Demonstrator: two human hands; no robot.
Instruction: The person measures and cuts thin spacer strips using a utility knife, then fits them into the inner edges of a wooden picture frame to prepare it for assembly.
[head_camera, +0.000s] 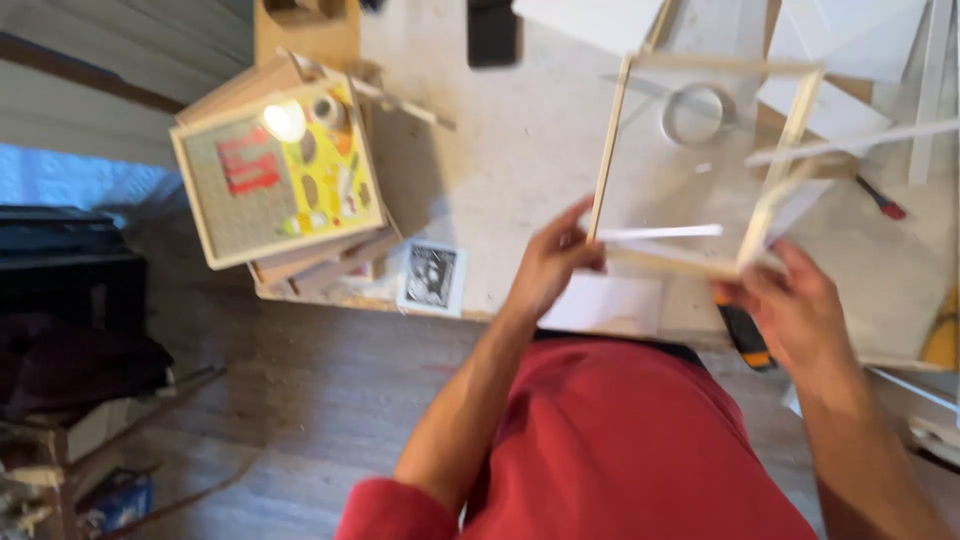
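Framing workshop, worktable, stacked frames

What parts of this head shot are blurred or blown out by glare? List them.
Head view: motion blur smears both hands, left hand and right hand, and the open wooden frame they hold; the thin white strips streak. A blown-out bright spot glares on the framed picture at the bench's left. The bench top looks softly, evenly lit.

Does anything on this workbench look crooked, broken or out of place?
Nothing looks broken or spilled. The left hand and right hand hold an open wooden frame tilted above the table. At the table's left edge, a stack of framed pictures sits askew and slightly overhangs. Motion blur hides finer detail.
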